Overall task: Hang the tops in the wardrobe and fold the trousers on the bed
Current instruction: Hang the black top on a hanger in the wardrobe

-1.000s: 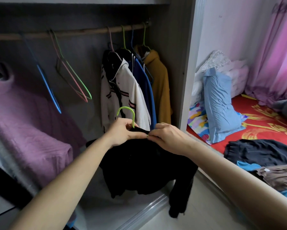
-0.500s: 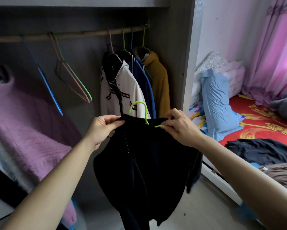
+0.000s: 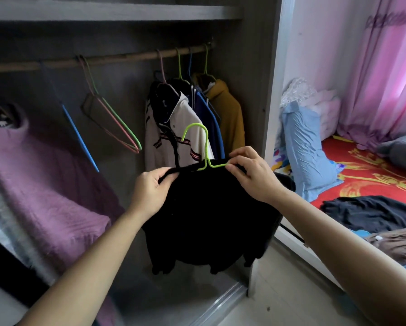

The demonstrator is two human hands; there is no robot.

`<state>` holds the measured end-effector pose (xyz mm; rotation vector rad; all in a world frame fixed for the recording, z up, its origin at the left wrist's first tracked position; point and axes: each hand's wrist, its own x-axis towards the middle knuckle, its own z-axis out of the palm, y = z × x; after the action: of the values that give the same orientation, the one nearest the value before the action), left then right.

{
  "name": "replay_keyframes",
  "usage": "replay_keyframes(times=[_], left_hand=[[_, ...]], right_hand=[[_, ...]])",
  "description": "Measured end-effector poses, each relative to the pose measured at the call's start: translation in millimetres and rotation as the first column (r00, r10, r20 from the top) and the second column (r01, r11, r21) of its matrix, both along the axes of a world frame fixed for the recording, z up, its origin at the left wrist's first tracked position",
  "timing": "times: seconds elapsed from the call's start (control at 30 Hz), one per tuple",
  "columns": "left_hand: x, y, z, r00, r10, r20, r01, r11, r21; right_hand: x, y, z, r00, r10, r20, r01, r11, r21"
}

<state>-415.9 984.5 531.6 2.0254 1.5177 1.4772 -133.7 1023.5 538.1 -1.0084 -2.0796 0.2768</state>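
The left hand [image 3: 150,191] is pinching one shoulder of the black top [image 3: 209,220] and the right hand [image 3: 251,175] is pinching the other against the green hanger [image 3: 202,147] between them; evening both shoulders before lifting the hook to the rail [image 3: 126,58] above is looking wise

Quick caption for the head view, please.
Left hand and right hand hold a black top on a green hanger below the wardrobe rail, not yet hooked.

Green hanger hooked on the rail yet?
No: the hook of the green hanger is in mid-air below the wooden rail; left hand and right hand hold the black top.
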Motion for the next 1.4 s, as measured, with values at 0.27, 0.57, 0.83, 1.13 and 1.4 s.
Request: replay_keyframes(times=[0.27,0.57,0.83,1.13,1.4], left_hand=[[0,16,-4,0.864,-0.074,0.497,0.102,0.994,-0.029],[-41,23,-15,0.836,0.017,0.548,0.122,0.969,-0.217],[-57,15,-19,1.000,-0.026,0.001,0.025,0.958,-0.284],[-33,26,-22,0.912,0.200,0.357,-0.062,0.930,-0.363],[-10,37,-34,0.802,0.319,0.504,-0.060,0.884,-0.464]], right_hand=[[-31,-8,-56,0.824,0.013,0.567,0.101,0.980,-0.170],[-23,-15,-42,0.994,0.050,0.093,-0.046,0.998,-0.041],[-25,5,-2,1.000,0.013,-0.003,-0.013,0.995,0.100],[-12,3,30,0.991,-0.080,0.107,0.082,0.996,-0.017],[-65,-34,-1,0.968,-0.169,0.184,0.141,0.978,0.157]])
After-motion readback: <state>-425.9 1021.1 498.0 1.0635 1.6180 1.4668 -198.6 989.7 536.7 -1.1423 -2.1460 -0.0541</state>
